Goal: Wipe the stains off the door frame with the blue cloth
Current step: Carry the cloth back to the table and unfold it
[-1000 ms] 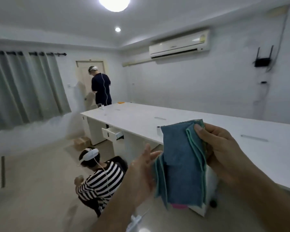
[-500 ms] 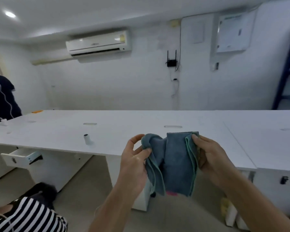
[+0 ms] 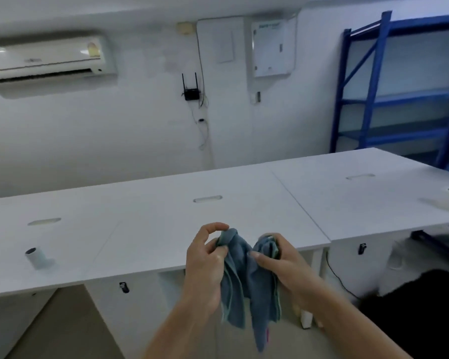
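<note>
Holding the cloth (image 3: 246,278) bunched at 6 o'clock, left hand (image 3: 205,265) and right hand (image 3: 283,268) both pinched shut on its top corners. It hangs long-axis vertical, tail pointing down. Past it, just a desk (image 3: 166,229) at 12. No door frame visible, so wiping hasn't started.

Body in view: two bare forearms plus hands, nothing else of the person. left hand (image 3: 205,265): no glove, no ring or band visible, forearm behind it bare down to the frame bottom, no sleeve. right hand (image 3: 280,265): same, no glove, no watch or strap at the wrist, forearm bare to the frame edge. Nails short and plain on the fingers that show. No markings or cables on either arm. Slight motion blur, so fine detail is unclear.
</note>
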